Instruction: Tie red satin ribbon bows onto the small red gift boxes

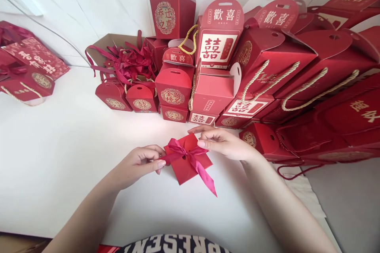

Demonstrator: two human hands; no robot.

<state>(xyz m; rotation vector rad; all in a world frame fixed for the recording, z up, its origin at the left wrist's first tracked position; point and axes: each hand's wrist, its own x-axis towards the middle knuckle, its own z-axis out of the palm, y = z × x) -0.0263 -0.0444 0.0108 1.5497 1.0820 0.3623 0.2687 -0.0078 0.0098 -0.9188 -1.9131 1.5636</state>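
Observation:
A small red box (187, 168) lies on the white table (59, 158) right in front of me. A magenta ribbon (190, 156) is tied in a bow across its top, with one long tail trailing toward me. My left hand (139, 164) pinches the left loop of the bow between thumb and forefinger. My right hand (224, 142) pinches the right loop, its other fingers stretched out above the box.
A stack of red gift boxes with gold rope handles (267, 75) fills the back and right of the table. A brown carton of loose red ribbons (127, 61) stands behind small boxes (142, 97). More red boxes (26, 71) lie far left. A white wall rises behind.

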